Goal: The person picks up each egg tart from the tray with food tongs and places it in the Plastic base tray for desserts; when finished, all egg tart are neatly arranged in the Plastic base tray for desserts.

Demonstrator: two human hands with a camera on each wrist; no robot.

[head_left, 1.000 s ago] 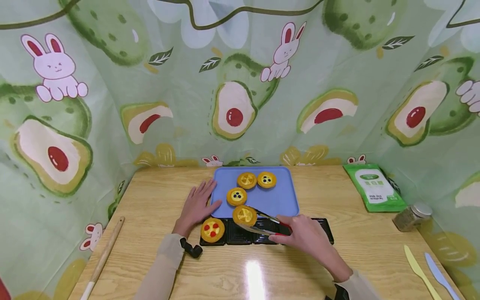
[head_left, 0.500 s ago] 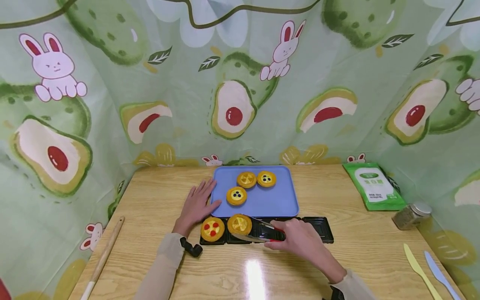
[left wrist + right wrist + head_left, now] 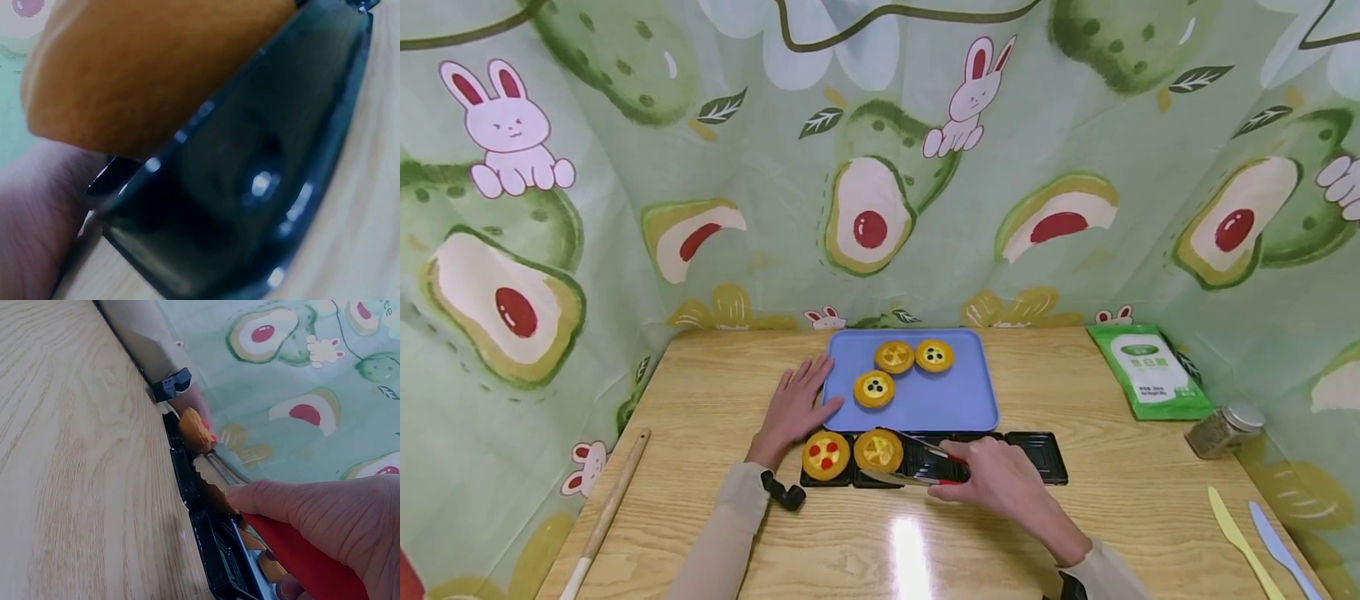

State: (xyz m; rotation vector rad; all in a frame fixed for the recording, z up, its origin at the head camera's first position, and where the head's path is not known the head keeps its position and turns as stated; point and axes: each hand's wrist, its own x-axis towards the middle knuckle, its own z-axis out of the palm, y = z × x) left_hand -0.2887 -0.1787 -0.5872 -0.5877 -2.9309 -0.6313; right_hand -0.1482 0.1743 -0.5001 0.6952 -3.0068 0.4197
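My right hand [image 3: 1003,479] grips tongs by the red handle [image 3: 300,553]. The tongs' metal arms lie on either side of a tart with yellow fruit wedges [image 3: 878,451], which sits at the second compartment from the left of a long black plastic tray [image 3: 1037,457]. Beside it, the leftmost compartment holds a tart with red berry pieces [image 3: 825,456]. My left hand [image 3: 793,412] rests with spread fingers against the left edge of a blue tray [image 3: 955,408]. In the left wrist view a tart's brown crust [image 3: 156,69] rises above the black tray's wall.
Two blueberry-topped tarts [image 3: 874,389] and another fruit-wedge tart [image 3: 894,357] lie on the blue tray. To the right are a green packet [image 3: 1150,375], a spice jar [image 3: 1225,432] and two plastic knives [image 3: 1240,533]. A wooden-handled utensil [image 3: 610,504] lies at the left.
Over the last second my right hand has brought the fruit-wedge tart in the tongs down from the blue tray's front edge into the black tray. My left hand has stayed put.
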